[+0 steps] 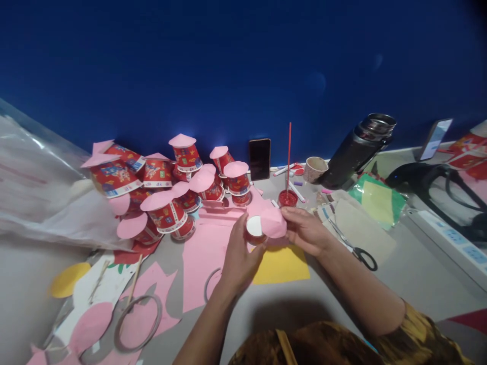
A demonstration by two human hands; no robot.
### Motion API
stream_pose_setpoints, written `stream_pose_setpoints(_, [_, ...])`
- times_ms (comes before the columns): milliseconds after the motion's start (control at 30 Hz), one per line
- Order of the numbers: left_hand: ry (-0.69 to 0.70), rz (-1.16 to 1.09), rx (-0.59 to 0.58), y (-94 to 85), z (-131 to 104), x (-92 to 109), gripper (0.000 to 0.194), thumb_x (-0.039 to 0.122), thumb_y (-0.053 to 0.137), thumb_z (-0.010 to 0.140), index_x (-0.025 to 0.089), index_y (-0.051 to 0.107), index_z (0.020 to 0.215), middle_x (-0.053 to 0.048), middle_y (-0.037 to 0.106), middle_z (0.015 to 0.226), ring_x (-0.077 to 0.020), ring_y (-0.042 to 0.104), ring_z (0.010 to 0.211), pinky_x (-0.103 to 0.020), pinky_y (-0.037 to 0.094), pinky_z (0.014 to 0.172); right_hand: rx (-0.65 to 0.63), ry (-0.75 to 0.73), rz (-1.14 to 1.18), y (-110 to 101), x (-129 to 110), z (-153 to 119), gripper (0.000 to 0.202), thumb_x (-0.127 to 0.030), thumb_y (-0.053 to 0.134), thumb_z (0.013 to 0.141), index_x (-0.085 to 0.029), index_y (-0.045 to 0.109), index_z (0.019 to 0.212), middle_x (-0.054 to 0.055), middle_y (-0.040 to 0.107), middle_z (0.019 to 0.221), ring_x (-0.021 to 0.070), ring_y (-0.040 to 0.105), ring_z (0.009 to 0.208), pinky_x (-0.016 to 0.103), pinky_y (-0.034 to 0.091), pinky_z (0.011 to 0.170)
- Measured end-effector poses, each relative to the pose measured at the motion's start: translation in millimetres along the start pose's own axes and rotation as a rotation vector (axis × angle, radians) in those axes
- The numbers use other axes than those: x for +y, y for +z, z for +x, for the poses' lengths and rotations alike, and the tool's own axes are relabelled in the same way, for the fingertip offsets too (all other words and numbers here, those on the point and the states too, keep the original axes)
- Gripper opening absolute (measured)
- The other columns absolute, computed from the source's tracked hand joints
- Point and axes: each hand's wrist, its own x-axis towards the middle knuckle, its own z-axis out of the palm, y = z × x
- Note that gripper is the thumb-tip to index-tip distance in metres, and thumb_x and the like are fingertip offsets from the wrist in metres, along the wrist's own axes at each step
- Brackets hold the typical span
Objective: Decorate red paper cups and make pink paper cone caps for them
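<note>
Near the middle of the table, my left hand [241,253] is wrapped round a paper cup [254,226] whose round white end faces up. A pink paper piece [273,221] partly covers that end. My right hand [306,231] pinches the pink piece at its right edge. Yellow paper [283,266] lies under the hands, and a large pink sheet [198,268] is to their left. Behind the hands, a red stick [289,152] stands in a small red container [288,198].
Red cups with pink cone tops [163,212] are grouped at the back left. A phone [259,159] leans on the blue wall. Scissors [365,258], a black flask [353,149], a paper cup [315,169] and a power strip [452,243] are at right. Tape rings [158,317] lie left.
</note>
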Motion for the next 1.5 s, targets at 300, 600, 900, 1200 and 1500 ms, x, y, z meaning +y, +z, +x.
stream_pose_setpoints(300, [-0.402,-0.31,0.016,-37.2,-5.2,51.7,0.034,0.051,0.07,0.087,0.018,0.071,0.082,0.001,0.058,0.063,-0.0121,0.051,0.055,-0.023,0.043,0.052,-0.077,0.059,-0.061,20.1,5.8,2.2,0.048,-0.051,0.095,0.07,-0.016,0.064,0.068,-0.005,0.054,0.055,0.0049,0.042,0.047,0.016,0.032,0.044])
stream_pose_setpoints(600, [-0.545,-0.566,-0.019,-23.3,3.1,49.6,0.043,0.052,0.086,0.072,0.016,0.063,0.069,0.003,0.058,0.059,-0.004,0.04,0.046,-0.015,0.027,0.045,0.044,-0.061,-0.312,22.5,9.8,4.2,0.059,-0.07,0.09,0.063,-0.017,0.065,0.073,-0.007,0.049,0.054,0.007,0.038,0.049,0.022,0.024,0.049])
stream_pose_setpoints(900, [-0.596,-0.534,0.08,-15.1,14.7,44.2,0.04,0.048,0.082,0.067,0.019,0.056,0.066,0.006,0.054,0.051,-0.0053,0.042,0.042,-0.015,0.032,0.041,0.107,-0.173,-0.387,23.8,14.2,21.9,0.045,-0.056,0.09,0.064,-0.018,0.069,0.077,-0.007,0.054,0.055,0.01,0.042,0.052,0.025,0.031,0.051])
stream_pose_setpoints(1200, [-0.567,-0.48,0.059,-11.0,13.3,33.0,0.036,0.047,0.075,0.078,0.019,0.054,0.068,0.006,0.052,0.047,-0.0061,0.043,0.041,-0.014,0.033,0.041,0.16,-0.224,-0.415,16.1,26.2,27.2,0.032,-0.049,0.083,0.074,-0.019,0.071,0.077,-0.004,0.057,0.062,0.012,0.043,0.056,0.027,0.033,0.055])
stream_pose_setpoints(1500, [-0.48,-0.438,0.104,-7.1,13.4,30.4,0.039,0.051,0.068,0.09,0.021,0.051,0.072,0.008,0.049,0.047,-0.0069,0.041,0.04,-0.016,0.035,0.042,-0.006,-0.317,-0.628,11.9,23.6,16.4,0.054,-0.056,0.083,0.075,-0.021,0.077,0.117,0.006,0.07,0.104,0.021,0.061,0.088,0.035,0.048,0.079])
